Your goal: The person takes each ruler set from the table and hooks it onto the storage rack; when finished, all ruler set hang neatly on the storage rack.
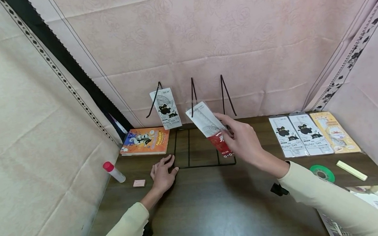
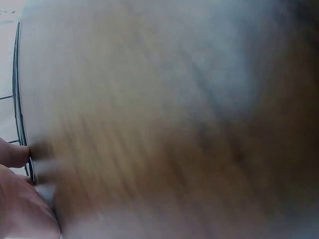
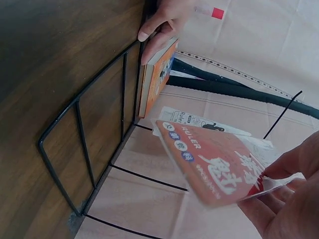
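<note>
My right hand [image 1: 243,138] pinches the lower red part of a packaged ruler set [image 1: 205,120], tilted before the middle prong of a black wire display rack [image 1: 204,165]. That prong overlaps the package's white top end in the head view. Red printing on the same package faces the right wrist view, with my fingers [image 3: 279,209] at its edge. My left hand [image 1: 163,174] holds the rack's base at its front left corner, thumb at the wire. Another ruler set [image 1: 166,108] hangs on the left prong; the right prong [image 1: 226,94] carries nothing.
Left of the rack lie an orange book [image 1: 145,141], a glue stick [image 1: 114,171] and a pink eraser [image 1: 139,183]. On the right are two ruler sets [image 1: 289,136], a yellow package [image 1: 334,131], green tape [image 1: 322,173] and a pale yellow stick [image 1: 352,170]. Cloth walls surround the table.
</note>
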Demonstrator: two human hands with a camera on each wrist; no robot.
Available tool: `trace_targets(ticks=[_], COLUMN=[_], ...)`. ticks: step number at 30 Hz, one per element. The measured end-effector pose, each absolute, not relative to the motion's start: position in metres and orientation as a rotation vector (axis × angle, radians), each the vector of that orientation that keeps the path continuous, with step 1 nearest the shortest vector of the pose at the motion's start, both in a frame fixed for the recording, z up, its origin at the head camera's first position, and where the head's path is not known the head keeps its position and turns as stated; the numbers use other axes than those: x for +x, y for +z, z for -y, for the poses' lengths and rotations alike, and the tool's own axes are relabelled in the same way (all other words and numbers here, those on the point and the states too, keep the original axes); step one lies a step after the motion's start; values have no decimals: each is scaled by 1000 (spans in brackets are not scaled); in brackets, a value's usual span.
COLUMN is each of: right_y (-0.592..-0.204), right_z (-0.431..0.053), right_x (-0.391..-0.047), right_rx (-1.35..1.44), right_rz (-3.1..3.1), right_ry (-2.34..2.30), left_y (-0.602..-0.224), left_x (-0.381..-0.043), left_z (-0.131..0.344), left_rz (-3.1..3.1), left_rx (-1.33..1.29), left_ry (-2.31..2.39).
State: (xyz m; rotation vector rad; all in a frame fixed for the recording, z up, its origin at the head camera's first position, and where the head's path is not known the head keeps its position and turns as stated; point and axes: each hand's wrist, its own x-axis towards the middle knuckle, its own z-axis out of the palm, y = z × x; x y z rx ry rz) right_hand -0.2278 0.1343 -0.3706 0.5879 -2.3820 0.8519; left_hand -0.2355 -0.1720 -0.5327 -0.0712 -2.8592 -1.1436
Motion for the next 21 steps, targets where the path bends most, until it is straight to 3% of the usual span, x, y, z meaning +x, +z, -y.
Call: trace_targets(ticks=[21], right_y=[-383], right_z=[-126], right_x=[-265], right_rx=[599], right_rz=[2411], right_ry=[1236], left_y=[-534], left_x=[-237], left_z=[171], left_rz=[2852], left_rx=[-57], left_ry=[-1126])
